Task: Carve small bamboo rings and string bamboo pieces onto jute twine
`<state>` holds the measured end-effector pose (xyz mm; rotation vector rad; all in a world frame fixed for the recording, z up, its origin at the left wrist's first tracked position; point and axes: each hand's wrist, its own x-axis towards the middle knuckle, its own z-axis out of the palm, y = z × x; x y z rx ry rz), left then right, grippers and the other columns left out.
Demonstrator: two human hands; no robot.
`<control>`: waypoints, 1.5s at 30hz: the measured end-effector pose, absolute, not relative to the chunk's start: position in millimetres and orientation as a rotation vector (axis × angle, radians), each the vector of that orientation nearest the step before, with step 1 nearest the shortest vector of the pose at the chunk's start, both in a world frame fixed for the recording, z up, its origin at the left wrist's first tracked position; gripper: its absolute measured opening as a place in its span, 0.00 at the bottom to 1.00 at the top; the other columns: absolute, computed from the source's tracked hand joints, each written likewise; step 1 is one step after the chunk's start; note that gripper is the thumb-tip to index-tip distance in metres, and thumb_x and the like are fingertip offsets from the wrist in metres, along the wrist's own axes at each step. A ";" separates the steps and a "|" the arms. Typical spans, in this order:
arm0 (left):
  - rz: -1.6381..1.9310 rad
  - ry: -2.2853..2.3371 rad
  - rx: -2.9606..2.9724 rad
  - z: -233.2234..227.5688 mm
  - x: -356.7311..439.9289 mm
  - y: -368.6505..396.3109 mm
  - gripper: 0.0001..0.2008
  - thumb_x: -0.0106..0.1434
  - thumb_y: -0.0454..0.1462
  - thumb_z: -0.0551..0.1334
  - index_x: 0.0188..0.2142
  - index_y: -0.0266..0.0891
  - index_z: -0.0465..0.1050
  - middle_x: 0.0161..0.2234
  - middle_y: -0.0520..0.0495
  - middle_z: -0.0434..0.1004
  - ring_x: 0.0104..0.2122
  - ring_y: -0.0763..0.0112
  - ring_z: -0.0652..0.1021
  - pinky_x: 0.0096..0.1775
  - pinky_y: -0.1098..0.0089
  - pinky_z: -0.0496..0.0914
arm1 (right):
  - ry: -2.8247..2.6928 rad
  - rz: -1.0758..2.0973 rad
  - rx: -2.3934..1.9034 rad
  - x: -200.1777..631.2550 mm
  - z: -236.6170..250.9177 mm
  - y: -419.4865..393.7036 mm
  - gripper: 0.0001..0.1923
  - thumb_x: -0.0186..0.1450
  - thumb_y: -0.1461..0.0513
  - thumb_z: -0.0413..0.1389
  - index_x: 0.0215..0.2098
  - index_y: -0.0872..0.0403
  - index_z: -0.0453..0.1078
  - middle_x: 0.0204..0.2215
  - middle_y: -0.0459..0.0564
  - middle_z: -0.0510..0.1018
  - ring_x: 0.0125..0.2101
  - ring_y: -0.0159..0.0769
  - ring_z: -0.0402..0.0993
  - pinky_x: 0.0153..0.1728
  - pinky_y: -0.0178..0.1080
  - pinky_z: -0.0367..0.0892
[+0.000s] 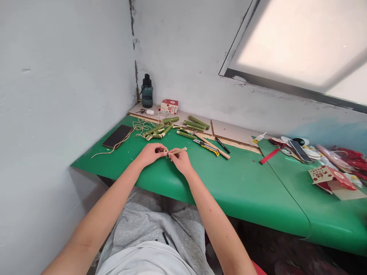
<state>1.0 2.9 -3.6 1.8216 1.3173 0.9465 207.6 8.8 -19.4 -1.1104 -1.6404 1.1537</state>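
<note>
Green table (243,183), bamboo pieces (172,128), phone (117,136)

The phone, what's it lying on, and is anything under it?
The phone lies flat on the green table, beside a loose string. Whatever is beneath the phone is covered, so I can't tell.

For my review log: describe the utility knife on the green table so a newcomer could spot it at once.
Start from the green table and the person's right hand. Just beyond that hand, towards the wall, the utility knife lies flat beside a long pale wooden stick and a black marker pen. Its yellow and grey handle sets it apart.
</note>
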 end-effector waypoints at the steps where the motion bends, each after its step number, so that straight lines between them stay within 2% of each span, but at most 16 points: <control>1: 0.946 1.318 1.821 -3.3 1.1 2.6 0.14 0.61 0.47 0.70 0.42 0.42 0.84 0.36 0.47 0.85 0.33 0.63 0.78 0.37 0.65 0.70 | -1.647 1.153 -1.112 207.3 -19.1 8.4 0.15 0.62 0.49 0.62 0.32 0.52 0.75 0.26 0.47 0.77 0.24 0.34 0.71 0.28 0.39 0.68; 13: 0.951 1.314 1.798 -2.7 0.9 1.2 0.14 0.61 0.46 0.69 0.42 0.41 0.84 0.36 0.48 0.84 0.34 0.64 0.78 0.39 0.65 0.70 | -1.567 1.204 -1.089 205.9 -9.4 2.9 0.20 0.61 0.44 0.63 0.34 0.52 0.73 0.27 0.48 0.78 0.25 0.34 0.73 0.29 0.39 0.70; 26: 0.932 1.325 1.814 -0.4 1.3 0.6 0.16 0.60 0.47 0.69 0.43 0.41 0.84 0.35 0.47 0.84 0.33 0.64 0.77 0.37 0.66 0.69 | -1.636 1.184 -1.051 200.9 -13.6 1.7 0.16 0.65 0.47 0.60 0.34 0.52 0.73 0.27 0.46 0.75 0.25 0.33 0.70 0.29 0.38 0.67; 36: 0.920 1.334 1.822 -4.2 0.4 2.6 0.18 0.61 0.49 0.69 0.44 0.41 0.85 0.34 0.47 0.84 0.33 0.63 0.78 0.38 0.65 0.70 | -1.711 1.108 -1.063 199.5 -8.0 -1.8 0.14 0.66 0.52 0.58 0.29 0.51 0.71 0.28 0.46 0.74 0.24 0.32 0.68 0.27 0.37 0.63; 45: 0.924 1.324 1.831 0.1 1.5 -0.7 0.17 0.62 0.49 0.69 0.44 0.42 0.84 0.34 0.47 0.84 0.33 0.63 0.78 0.38 0.66 0.70 | -1.594 1.139 -1.067 202.3 -11.9 -2.0 0.14 0.64 0.50 0.60 0.29 0.51 0.72 0.26 0.46 0.77 0.25 0.34 0.72 0.28 0.37 0.67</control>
